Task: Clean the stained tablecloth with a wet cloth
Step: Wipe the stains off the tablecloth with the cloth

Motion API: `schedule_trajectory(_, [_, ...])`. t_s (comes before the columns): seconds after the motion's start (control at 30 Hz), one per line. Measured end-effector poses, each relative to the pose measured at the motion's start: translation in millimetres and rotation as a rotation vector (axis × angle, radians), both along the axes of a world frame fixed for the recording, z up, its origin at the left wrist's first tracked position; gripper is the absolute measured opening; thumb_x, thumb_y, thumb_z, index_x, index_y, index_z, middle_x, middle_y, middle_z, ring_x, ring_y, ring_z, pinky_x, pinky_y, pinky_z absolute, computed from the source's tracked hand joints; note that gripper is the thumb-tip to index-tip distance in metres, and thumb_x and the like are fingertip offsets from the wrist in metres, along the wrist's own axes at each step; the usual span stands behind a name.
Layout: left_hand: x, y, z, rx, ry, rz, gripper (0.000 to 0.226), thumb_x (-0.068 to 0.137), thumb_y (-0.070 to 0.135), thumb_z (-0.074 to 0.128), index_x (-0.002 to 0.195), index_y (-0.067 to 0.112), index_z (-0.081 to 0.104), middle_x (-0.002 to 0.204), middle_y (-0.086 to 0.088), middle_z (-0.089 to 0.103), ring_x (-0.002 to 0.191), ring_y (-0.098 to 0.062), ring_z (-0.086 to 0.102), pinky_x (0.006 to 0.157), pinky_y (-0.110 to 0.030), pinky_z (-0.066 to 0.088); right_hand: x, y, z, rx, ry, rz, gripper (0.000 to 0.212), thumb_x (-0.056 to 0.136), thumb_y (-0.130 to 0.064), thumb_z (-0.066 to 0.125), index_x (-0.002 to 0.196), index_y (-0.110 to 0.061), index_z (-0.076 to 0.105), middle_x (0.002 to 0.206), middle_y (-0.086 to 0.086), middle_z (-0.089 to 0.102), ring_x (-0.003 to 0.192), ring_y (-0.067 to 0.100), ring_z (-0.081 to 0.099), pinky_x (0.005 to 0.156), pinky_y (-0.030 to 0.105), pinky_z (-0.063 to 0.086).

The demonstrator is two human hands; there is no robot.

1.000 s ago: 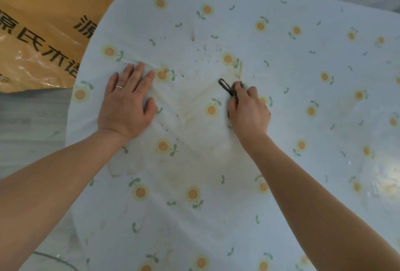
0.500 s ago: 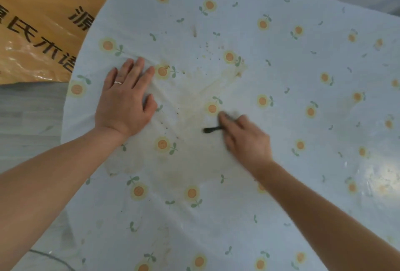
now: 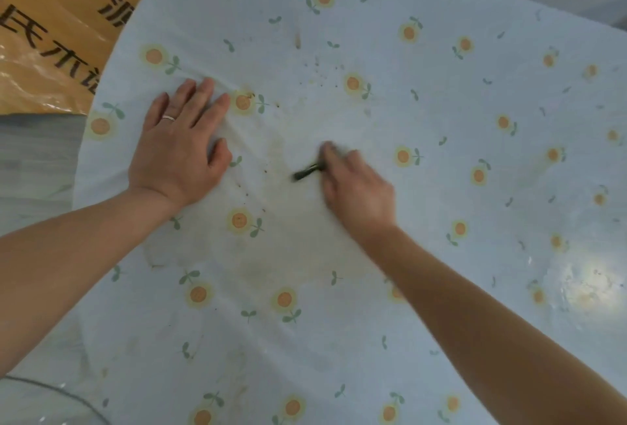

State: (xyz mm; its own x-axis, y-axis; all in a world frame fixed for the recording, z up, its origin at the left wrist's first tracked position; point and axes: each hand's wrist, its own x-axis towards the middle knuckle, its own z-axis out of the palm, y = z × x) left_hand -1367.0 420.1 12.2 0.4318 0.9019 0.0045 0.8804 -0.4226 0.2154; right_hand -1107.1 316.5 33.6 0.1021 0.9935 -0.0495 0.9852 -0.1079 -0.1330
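A pale blue tablecloth (image 3: pixel 441 187) printed with orange flowers covers the round table. Yellow-brown stains (image 3: pixel 271 153) and dark specks mark its middle. My left hand (image 3: pixel 179 149), with a ring on one finger, lies flat on the tablecloth left of the stains and presses it down. My right hand (image 3: pixel 356 187) is blurred and bears down on the stained patch. It grips a small cloth that is almost wholly hidden under the fingers. Only the cloth's dark hanging loop (image 3: pixel 307 171) sticks out to the left.
An orange cardboard box (image 3: pixel 51 34) with black characters lies on the grey floor beyond the table's left edge. A glossy glare spot (image 3: pixel 590 282) shines on the tablecloth at the right. A thin curved cable (image 3: pixel 68 394) shows at the bottom left.
My right hand has wiped from the upper part of the stain down towards me and slightly left, the loop now pointing left. My left hand has stayed flat in place.
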Motion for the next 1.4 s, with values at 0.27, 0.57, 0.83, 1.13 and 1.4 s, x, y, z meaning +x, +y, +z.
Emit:
schedule_trajectory(0.27, [-2.8,-0.5,-1.6,-0.006,0.007,0.005,0.066,0.094,0.038,0.038,0.157,0.017,0.034,0.167,-0.009,0.026,0.154,-0.03,0.022,0.125,-0.051,0.016,20.9,44.0,-5.5,0.083,0.095,-0.284,0.042,0.098,-0.05,0.04,0.136,-0.037,0.053,0.102,-0.001,0.053,0.073,0.021,0.06,0.064,0.03,0.051])
schedule_trajectory(0.57, [-2.2,0.0,-2.4,0.01,0.001,0.003,0.066,0.094,0.036,0.04,0.157,0.017,0.036,0.166,-0.009,0.027,0.154,-0.029,0.023,0.125,-0.05,0.016,67.1,75.3,-3.7,0.04,-0.009,-0.358,0.041,0.103,-0.054,0.036,0.132,-0.038,0.059,0.107,0.001,0.057,0.085,0.028,0.063,0.066,0.03,0.04])
schedule_trajectory(0.83, [-1.5,1.5,-0.5,-0.002,0.023,-0.009,0.066,0.095,0.037,0.038,0.158,0.017,0.033,0.167,-0.009,0.024,0.154,-0.03,0.021,0.125,-0.05,0.014,14.4,33.3,1.2,-0.012,-0.016,-0.224,0.04,0.103,-0.045,0.043,0.138,-0.031,0.057,0.103,0.002,0.06,0.074,0.03,0.064,0.057,0.03,0.037])
schedule_trajectory(1.13, [-2.1,0.4,1.7,-0.018,0.044,-0.017,0.067,0.095,0.038,0.037,0.158,0.015,0.032,0.167,-0.01,0.024,0.154,-0.031,0.02,0.125,-0.052,0.015,12.7,23.2,1.6,-0.076,-0.003,-0.441,0.044,0.106,-0.041,0.034,0.146,-0.029,0.048,0.108,0.0,0.058,0.079,0.026,0.06,0.06,0.03,0.035])
schedule_trajectory(1.4, [-1.3,2.0,1.0,-0.013,0.024,-0.006,0.067,0.094,0.037,0.038,0.158,0.017,0.033,0.167,-0.009,0.024,0.154,-0.029,0.02,0.125,-0.052,0.015,23.6,81.7,2.3,-0.059,-0.056,-0.437,0.037,0.107,-0.038,0.031,0.128,-0.02,0.056,0.098,0.004,0.055,0.073,0.025,0.055,0.062,0.033,0.033])
